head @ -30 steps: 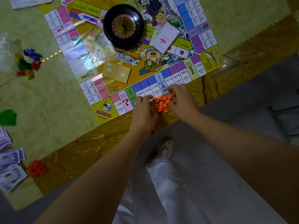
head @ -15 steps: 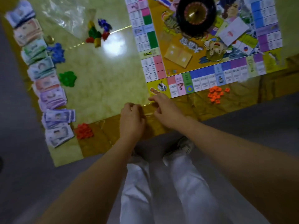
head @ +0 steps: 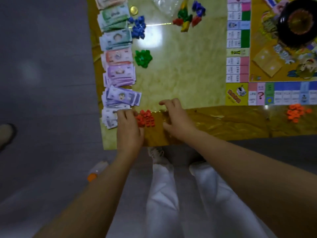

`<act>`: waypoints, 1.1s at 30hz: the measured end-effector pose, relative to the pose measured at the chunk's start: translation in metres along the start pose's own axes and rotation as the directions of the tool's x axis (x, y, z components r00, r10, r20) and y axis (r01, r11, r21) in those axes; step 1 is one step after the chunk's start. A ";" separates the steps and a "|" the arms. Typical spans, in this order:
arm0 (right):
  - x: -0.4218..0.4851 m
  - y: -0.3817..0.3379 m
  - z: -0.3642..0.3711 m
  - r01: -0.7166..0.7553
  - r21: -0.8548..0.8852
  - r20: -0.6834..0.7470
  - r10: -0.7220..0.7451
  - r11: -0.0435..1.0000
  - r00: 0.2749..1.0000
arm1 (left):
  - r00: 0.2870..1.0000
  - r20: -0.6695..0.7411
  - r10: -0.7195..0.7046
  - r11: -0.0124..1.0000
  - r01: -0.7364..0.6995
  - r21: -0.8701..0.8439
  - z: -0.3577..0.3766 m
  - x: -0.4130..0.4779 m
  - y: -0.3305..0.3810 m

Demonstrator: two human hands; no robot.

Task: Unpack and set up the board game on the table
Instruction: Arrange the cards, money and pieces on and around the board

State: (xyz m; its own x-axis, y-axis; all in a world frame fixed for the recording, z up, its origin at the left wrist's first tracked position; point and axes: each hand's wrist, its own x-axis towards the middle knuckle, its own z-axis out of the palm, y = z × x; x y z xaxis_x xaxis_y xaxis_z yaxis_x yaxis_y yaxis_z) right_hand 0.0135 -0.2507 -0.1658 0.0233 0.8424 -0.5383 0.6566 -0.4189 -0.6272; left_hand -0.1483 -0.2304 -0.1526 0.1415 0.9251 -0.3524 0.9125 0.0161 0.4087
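A pile of small red pieces [head: 145, 118] lies near the table's front edge, between my two hands. My left hand [head: 129, 130] rests just left of the pile, fingers touching its edge and the nearest stack of play money [head: 109, 117]. My right hand [head: 175, 117] hovers right of the pile, fingers loosely curled and holding nothing. The game board [head: 240, 69] lies at the right with a black roulette wheel [head: 298, 26] on it. An orange pile [head: 295, 115] sits in front of the board.
Stacks of play money [head: 118, 57] line the table's left edge. Beside them lie a blue pile [head: 138, 28], a green pile [head: 143, 58], a gold coin [head: 133, 10] and mixed coloured tokens [head: 187, 19] by a plastic bag. A bottle [head: 97, 170] lies on the floor.
Both hands left the orange pile and moved left along the table's front edge to the red pile; my view swung left with them.
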 end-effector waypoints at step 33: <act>0.039 -0.011 -0.021 -0.260 0.966 0.233 0.459 -0.003 0.857 | 0.822 0.521 -0.231 0.060 0.547 -0.835 0.006 0.057 0.015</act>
State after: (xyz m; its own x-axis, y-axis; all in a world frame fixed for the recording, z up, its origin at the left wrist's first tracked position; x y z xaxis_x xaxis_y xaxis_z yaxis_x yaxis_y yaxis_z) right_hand 0.0229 -0.2062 -0.1677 0.1457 0.4512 -0.8804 -0.7362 -0.5451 -0.4012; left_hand -0.1237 -0.1798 -0.1718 0.1055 0.5587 -0.8226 -0.1888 0.8235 0.5350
